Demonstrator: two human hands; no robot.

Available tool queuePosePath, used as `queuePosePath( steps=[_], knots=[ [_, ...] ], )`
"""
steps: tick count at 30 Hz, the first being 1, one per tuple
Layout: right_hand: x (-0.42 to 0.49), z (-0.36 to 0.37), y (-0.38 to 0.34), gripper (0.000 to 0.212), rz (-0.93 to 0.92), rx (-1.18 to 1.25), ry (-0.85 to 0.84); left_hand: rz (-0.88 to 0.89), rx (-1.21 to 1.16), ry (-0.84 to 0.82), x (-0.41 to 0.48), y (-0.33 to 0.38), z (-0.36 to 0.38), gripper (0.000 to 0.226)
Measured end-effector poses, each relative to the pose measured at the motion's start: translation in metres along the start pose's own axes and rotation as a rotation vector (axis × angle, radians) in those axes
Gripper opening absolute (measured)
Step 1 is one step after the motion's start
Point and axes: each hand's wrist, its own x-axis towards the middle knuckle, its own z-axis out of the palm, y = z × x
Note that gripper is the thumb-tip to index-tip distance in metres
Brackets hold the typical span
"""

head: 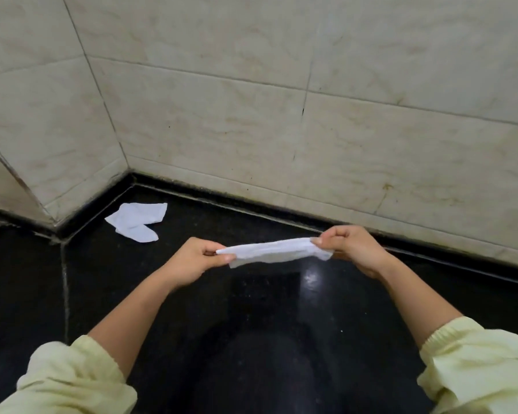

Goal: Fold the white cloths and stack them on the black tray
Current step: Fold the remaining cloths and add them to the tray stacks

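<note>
A white cloth (274, 251) is stretched flat and narrow in the air between both hands, above a glossy black countertop (251, 309). My left hand (196, 259) pinches its left end with thumb and curled fingers. My right hand (349, 249) pinches the right end the same way. A second white cloth (138, 221) lies crumpled on the counter at the back left, near the corner of the wall. I see no black tray distinct from the dark counter.
Beige tiled walls (281, 100) rise behind the counter and meet in a corner at the left. A pale grout seam (65, 282) crosses the counter on the left. Pale yellow sleeves cover both upper forearms.
</note>
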Motion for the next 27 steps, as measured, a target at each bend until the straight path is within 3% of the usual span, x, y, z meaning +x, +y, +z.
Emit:
queuePosePath(
  steps=[5,11,15,18,22,27],
  knots=[
    [-0.031,0.000,0.060,0.013,0.211,-0.057,-0.106,-0.216,0.013,-0.271,-0.019,-0.037,0.031,0.019],
    [-0.060,0.007,0.124,0.010,0.452,-0.141,-0.248,-0.453,-0.002,-0.425,-0.035,-0.081,0.070,0.034],
    [-0.057,0.009,0.133,0.015,0.444,-0.229,-0.217,-0.529,-0.036,-0.353,-0.031,-0.093,0.081,0.034],
    [-0.048,0.005,0.132,0.017,0.435,-0.192,-0.187,-0.523,-0.094,-0.256,-0.025,-0.093,0.084,0.020],
    [-0.031,0.000,0.128,0.021,0.439,-0.179,-0.191,-0.525,-0.131,-0.128,-0.010,-0.097,0.084,0.025],
    [-0.009,0.008,0.138,0.018,0.382,-0.184,0.082,-0.499,-0.115,0.055,0.009,-0.101,0.100,0.030]
  ],
)
